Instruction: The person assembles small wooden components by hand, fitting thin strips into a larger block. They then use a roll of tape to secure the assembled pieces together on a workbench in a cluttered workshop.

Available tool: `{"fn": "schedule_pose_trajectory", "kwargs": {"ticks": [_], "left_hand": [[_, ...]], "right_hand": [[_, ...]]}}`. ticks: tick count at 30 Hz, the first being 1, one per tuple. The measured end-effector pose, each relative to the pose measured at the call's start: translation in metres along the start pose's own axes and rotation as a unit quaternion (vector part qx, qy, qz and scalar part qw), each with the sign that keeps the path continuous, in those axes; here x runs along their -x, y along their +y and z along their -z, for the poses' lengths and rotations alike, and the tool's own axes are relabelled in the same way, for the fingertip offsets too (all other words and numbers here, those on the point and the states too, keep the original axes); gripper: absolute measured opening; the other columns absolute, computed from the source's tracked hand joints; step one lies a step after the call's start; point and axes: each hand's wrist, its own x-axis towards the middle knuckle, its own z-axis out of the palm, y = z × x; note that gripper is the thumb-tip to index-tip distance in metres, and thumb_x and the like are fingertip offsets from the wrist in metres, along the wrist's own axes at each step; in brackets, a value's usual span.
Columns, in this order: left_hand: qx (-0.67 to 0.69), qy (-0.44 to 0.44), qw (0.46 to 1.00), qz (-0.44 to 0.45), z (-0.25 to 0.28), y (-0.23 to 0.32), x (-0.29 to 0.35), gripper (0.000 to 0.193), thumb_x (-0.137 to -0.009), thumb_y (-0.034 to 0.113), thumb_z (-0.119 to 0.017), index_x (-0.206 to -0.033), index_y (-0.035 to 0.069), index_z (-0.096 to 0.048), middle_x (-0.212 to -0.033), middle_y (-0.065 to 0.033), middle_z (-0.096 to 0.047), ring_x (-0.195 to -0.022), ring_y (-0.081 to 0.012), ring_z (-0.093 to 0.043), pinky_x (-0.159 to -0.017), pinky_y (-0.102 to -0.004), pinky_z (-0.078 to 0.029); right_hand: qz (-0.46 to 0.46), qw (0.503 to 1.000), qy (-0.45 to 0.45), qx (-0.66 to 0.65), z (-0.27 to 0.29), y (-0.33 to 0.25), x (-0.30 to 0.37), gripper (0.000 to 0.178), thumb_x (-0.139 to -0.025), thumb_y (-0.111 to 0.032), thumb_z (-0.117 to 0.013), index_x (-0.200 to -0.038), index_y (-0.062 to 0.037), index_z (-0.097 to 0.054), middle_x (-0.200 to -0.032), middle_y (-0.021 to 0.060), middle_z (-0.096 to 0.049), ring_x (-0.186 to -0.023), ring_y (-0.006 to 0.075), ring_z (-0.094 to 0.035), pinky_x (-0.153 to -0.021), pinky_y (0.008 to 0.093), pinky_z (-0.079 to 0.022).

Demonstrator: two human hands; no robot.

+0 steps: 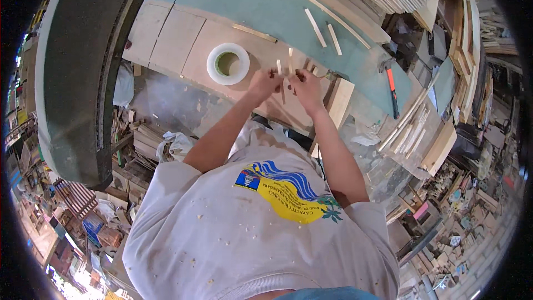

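My left hand point(267, 83) is closed in a pinch, with a short thin wooden strip point(279, 66) standing up at its fingertips. Close beside it, my right hand point(306, 85) is also closed, its fingers round the lower end of another pale wooden strip point(291, 58). Both hands hover over the near edge of the workbench point(194, 44). A wide roll of tape point(242, 54), white with a green inner ring, lies left of my left hand. Past the hands lies a longer wooden stick point(254, 33).
Farther right on the bench are two loose strips point(315, 28) point(334, 39), a long thin slat point(337, 20) and a hammer point(392, 90) with a red and black handle. A wooden board point(340, 103) stands right of my right hand. A large dark machine part point(83, 78) rises at left.
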Motion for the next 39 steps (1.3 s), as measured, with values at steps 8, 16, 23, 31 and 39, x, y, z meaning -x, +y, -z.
{"fn": "schedule_pose_trajectory", "kwargs": {"ticks": [8,16,23,31,39], "left_hand": [[0.226,-0.123,0.966,0.013,-0.026,0.044,0.011,0.027,-0.101,0.017,-0.061,-0.119,-0.002,-0.061,-0.107,-0.0089,-0.067,-0.096,-0.0177,-0.067,-0.09,-0.0363,-0.059],[0.162,-0.151,0.975,-0.008,-0.055,0.055,0.01,0.025,-0.097,0.017,-0.065,-0.114,-0.001,-0.062,-0.105,-0.0082,-0.069,-0.092,-0.0176,-0.07,-0.083,-0.0357,-0.06],[0.207,-0.113,0.971,0.03,-0.072,0.041,0.024,0.023,-0.1,0.016,-0.059,-0.113,-0.003,-0.059,-0.103,-0.0125,-0.069,-0.089,-0.0239,-0.072,-0.086,-0.0406,-0.061],[0.171,-0.075,0.982,0.011,-0.056,0.017,0.041,0.028,-0.096,0.027,-0.068,-0.111,0.003,-0.062,-0.102,-0.0052,-0.067,-0.091,-0.015,-0.066,-0.081,-0.035,-0.058],[0.241,0.14,0.959,-0.047,-0.068,-0.007,0.135,0.037,-0.092,0.014,-0.069,-0.122,-0.004,-0.057,-0.098,-0.009,-0.066,-0.084,-0.0166,-0.067,-0.068,-0.0336,-0.061]], "right_hand": [[0.015,0.995,0.078,-0.054,0.018,0.012,0.039,0.036,-0.093,-0.026,-0.073,-0.113,0.0021,-0.062,-0.092,0.01,-0.07,-0.078,0.0154,-0.065,-0.068,0.0321,-0.052],[-0.041,0.983,0.115,-0.14,0.048,0.01,0.055,0.028,-0.093,-0.023,-0.072,-0.102,0.0028,-0.066,-0.09,0.0122,-0.071,-0.079,0.0205,-0.068,-0.073,0.0357,-0.054],[0.06,0.984,0.154,0.072,0.046,0.011,0.068,0.018,-0.094,-0.014,-0.066,-0.104,0.0012,-0.064,-0.086,0.0098,-0.067,-0.078,0.0157,-0.064,-0.068,0.0314,-0.052],[0.088,0.995,0.04,0.02,0.035,0.025,0.073,0.02,-0.094,-0.015,-0.066,-0.103,0.0036,-0.066,-0.086,0.0161,-0.068,-0.076,0.0222,-0.066,-0.071,0.0341,-0.052],[0.142,0.975,-0.171,-0.011,0.019,0.012,0.123,0.021,-0.09,-0.006,-0.068,-0.109,0.0006,-0.061,-0.095,0.0075,-0.067,-0.082,0.0144,-0.063,-0.075,0.0321,-0.054]]}}
